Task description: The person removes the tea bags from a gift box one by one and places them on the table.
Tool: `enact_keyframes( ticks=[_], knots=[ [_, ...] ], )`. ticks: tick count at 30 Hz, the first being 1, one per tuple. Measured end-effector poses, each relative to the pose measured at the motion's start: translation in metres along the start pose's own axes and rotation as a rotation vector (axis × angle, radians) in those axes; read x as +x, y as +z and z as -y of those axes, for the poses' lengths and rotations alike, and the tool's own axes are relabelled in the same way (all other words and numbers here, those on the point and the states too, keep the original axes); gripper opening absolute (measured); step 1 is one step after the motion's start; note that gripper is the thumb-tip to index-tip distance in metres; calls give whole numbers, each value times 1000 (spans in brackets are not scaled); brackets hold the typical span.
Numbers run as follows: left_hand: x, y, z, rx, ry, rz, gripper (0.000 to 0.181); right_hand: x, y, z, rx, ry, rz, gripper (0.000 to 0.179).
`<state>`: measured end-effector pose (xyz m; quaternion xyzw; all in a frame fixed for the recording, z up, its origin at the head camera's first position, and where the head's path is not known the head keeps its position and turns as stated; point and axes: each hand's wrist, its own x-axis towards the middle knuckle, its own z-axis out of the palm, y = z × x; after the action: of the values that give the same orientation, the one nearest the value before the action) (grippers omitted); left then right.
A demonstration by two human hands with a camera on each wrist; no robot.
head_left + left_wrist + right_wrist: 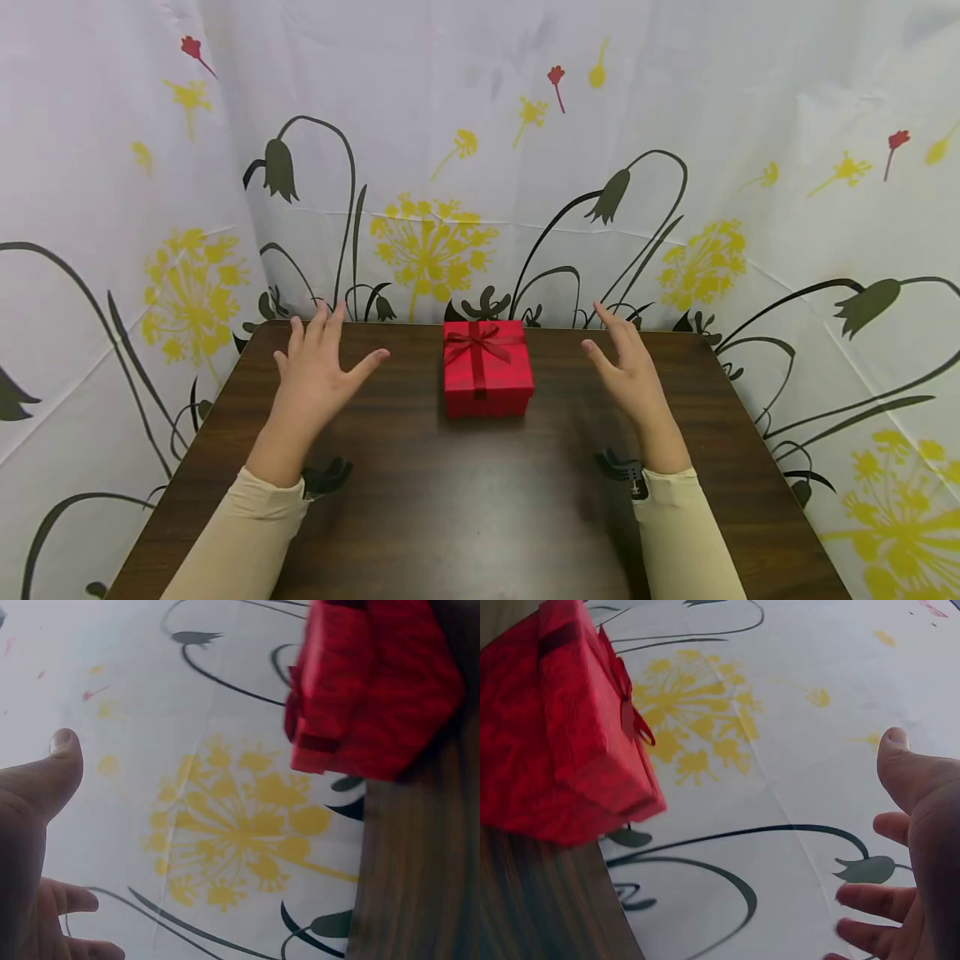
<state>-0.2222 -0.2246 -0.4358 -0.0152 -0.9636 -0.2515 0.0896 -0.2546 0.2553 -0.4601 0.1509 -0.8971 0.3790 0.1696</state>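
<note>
A red gift box (487, 379) with a lid and a dark red ribbon bow (480, 340) stands near the far edge of the table. To its left my left hand (315, 375) is held with fingers spread and thumb out, touching nothing. My right hand (630, 371) is on the box's other side, fingers extended and apart from it. In the left wrist view the box (375, 690) appears at upper right, away from the thumb (64, 761). The right wrist view has the box (562, 735) at left and my hand (922, 825) at right, with a gap between.
The dark wooden table (465, 517) reaches back to a white curtain (465, 100) printed with flowers, which also hangs along both sides. Black straps or mounts (327, 477) sit at both wrists, by the cream sleeves (247, 533).
</note>
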Motion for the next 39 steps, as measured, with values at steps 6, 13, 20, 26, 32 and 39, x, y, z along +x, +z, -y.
enact_keyframes(
  ticks=[6, 13, 20, 26, 32, 39],
  knots=[
    [2, -2, -7, -118, -5, -26, 112, 2, 16, 9, 103, 3, 3, 68],
    [4, 2, -20, -243, 3, -16, 107, 3, 24, 25, 240, 46, -25, 60],
    [6, 15, -29, -349, -39, 4, 107, 6, 35, 35, 404, 162, 16, 54],
    [7, 30, -34, -400, -62, 46, 104, 6, 50, 36, 535, 198, 60, 51],
    [8, 58, -38, -420, -96, 110, 104, 5, 69, 34, 575, 286, 82, 48],
    [15, 85, -44, -466, -100, 194, 102, 7, 82, 29, 595, 399, 125, 49]
  ],
)
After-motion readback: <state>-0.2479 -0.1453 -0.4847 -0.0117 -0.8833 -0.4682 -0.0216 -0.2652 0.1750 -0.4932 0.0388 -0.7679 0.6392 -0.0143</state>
